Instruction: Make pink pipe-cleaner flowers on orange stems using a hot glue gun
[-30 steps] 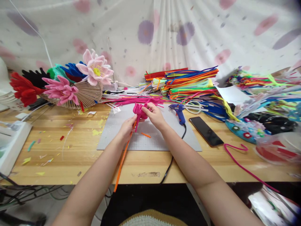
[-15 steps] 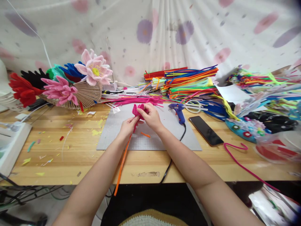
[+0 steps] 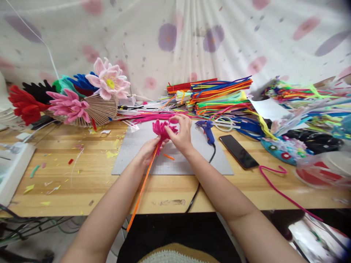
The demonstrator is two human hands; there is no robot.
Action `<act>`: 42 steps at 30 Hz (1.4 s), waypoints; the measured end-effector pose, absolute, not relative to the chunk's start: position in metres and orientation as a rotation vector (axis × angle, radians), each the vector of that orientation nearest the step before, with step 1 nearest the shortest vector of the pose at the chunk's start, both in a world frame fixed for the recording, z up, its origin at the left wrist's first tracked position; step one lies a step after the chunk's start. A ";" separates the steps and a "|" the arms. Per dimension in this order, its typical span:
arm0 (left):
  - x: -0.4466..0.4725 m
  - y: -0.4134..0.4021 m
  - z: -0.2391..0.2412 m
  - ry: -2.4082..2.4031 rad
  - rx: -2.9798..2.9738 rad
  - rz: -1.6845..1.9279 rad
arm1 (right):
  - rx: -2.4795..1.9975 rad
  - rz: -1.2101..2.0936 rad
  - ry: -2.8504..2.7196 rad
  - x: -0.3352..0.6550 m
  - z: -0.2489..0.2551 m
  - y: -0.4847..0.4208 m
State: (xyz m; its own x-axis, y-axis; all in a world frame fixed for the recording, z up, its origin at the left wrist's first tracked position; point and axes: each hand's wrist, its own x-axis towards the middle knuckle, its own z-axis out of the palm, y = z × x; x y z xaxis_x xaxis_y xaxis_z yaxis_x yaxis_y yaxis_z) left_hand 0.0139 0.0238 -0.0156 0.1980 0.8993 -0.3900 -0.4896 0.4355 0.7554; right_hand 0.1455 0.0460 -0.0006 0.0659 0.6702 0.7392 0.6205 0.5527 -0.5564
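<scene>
One magenta pipe-cleaner flower (image 3: 159,128) is at twelve o'clock, gripped from below by your left hand (image 3: 149,149), an orange pipe cleaner (image 3: 142,188) trailing toward seven; your right hand (image 3: 183,134), thumb and index parted, touches the petals.

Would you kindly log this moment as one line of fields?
left hand: gripping magenta flower by its base; right hand: touching its right side; orange strip: trailing from left hand; glue gun: on gray mat
</scene>
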 end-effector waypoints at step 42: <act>-0.020 0.033 -0.021 0.922 0.803 1.056 | -0.998 1.386 -1.803 0.114 -0.038 0.034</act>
